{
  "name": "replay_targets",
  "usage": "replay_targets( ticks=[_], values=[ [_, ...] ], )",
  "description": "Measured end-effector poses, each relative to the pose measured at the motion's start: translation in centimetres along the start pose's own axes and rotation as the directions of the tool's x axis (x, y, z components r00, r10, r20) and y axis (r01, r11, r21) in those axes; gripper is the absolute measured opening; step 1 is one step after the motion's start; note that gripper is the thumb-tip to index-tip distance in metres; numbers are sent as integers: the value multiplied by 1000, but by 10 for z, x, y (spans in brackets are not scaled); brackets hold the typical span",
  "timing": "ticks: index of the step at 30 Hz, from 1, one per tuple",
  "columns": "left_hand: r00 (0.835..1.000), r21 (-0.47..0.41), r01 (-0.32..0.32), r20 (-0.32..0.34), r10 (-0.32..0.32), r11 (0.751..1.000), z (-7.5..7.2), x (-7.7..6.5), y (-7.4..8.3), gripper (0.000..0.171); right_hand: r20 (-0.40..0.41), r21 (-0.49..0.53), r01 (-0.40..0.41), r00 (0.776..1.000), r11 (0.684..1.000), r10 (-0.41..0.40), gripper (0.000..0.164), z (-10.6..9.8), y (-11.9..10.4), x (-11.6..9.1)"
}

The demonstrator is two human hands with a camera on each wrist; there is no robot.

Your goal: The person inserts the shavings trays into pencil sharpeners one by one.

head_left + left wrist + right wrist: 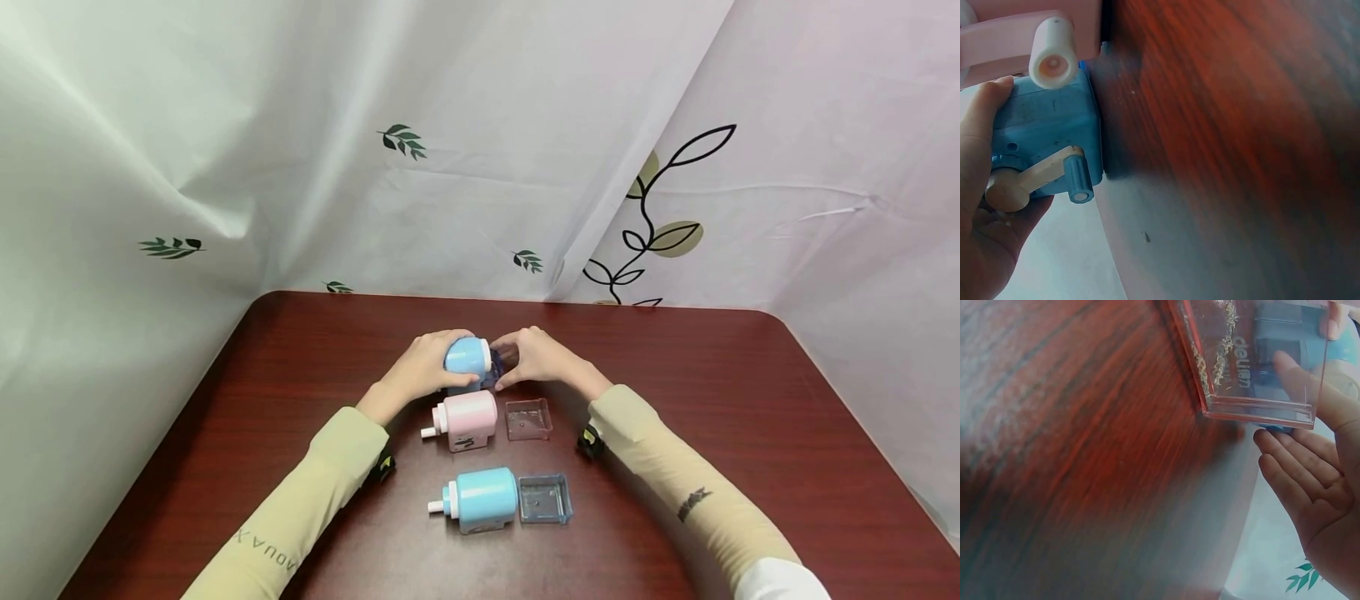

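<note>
My left hand [427,367] grips a blue crank pencil sharpener [465,357] at the back of the group, thumb on its near side. In the left wrist view its crank handle [1077,178] points outward beside the palm. At the sharpener's right end, my right hand [536,360] holds a dark blue see-through shavings drawer [492,368] between thumb and fingers. The drawer is close against the sharpener and partly hidden by the hand. In the right wrist view, the thumb shows through a clear pinkish drawer [1229,403] in front.
Nearer on the dark red wooden table [637,533] lies a pink sharpener [468,417], with its pinkish drawer to its right. Closest is a light blue sharpener [486,497] beside a bluish drawer [543,500]. A white patterned curtain [465,208] hangs behind the table.
</note>
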State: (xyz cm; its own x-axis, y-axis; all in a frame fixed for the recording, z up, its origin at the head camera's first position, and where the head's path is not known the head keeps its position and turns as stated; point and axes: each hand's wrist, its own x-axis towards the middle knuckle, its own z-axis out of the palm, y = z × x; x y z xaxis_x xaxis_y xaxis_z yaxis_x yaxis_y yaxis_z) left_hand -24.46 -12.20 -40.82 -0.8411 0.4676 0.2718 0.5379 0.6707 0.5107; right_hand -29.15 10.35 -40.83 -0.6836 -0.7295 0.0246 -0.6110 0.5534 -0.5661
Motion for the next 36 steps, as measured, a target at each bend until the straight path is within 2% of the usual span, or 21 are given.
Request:
replay_targets(
  ticks=[20,26,33,36],
  values=[
    [1000,-12,10,3,-10,1000,-1,-3,-1,59,-3,20,18,1000,1000,-17,59,6,-3,7],
    [1000,0,8,3,-8,1000,-1,-1,-1,60,-11,-4,27,1000,1000,-27,59,7,-6,11],
    [1000,-6,7,13,-7,1000,0,0,-1,60,-22,-113,59,998,992,-62,59,7,-11,16],
    [1000,-1,7,10,-7,1000,0,1,-1,60,-17,-110,62,998,992,-64,58,6,-12,18]
  ],
)
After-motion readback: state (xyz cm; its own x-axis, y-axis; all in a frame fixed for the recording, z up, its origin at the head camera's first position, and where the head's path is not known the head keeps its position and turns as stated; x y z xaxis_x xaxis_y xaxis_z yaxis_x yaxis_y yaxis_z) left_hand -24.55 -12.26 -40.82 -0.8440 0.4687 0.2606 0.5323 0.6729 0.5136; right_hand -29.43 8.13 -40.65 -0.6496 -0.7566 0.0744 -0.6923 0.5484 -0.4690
